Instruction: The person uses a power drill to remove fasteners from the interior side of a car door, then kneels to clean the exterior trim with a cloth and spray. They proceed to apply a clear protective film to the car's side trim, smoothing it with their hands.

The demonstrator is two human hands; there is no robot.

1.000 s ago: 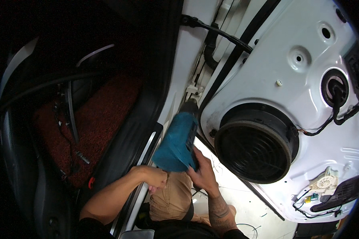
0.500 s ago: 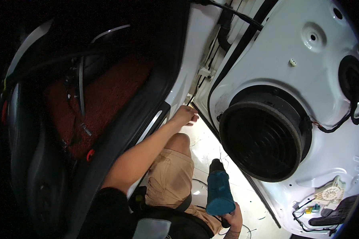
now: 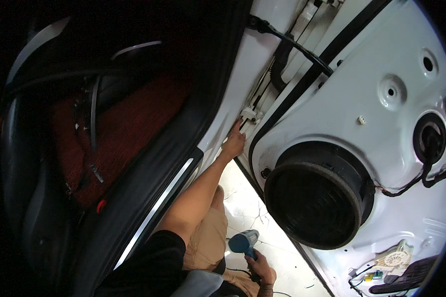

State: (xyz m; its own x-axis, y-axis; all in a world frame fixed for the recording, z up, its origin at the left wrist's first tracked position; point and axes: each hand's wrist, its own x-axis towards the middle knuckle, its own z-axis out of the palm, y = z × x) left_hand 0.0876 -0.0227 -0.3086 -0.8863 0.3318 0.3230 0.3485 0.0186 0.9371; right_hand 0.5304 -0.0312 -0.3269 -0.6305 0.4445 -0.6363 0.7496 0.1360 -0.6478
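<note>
Compared with half a second ago, left hand [image 3: 234,142] reached further up the white door pillar [image 3: 243,74], fingers extended, fingertips now touching the small white clip [image 3: 251,115] by the hinge gap instead of hovering lower near the sill. Right hand [image 3: 260,268] lower and closer to the body, fist wrapped around the handle of the blue heat gun [image 3: 244,242], nozzle now turned up and leftward beside the knee in tan shorts [image 3: 206,237], above the pale floor [image 3: 243,198]. Round black speaker [image 3: 318,194] seated in the stripped white door panel [image 3: 381,59]; black cable [image 3: 287,42] running across the hinge gap.
</note>
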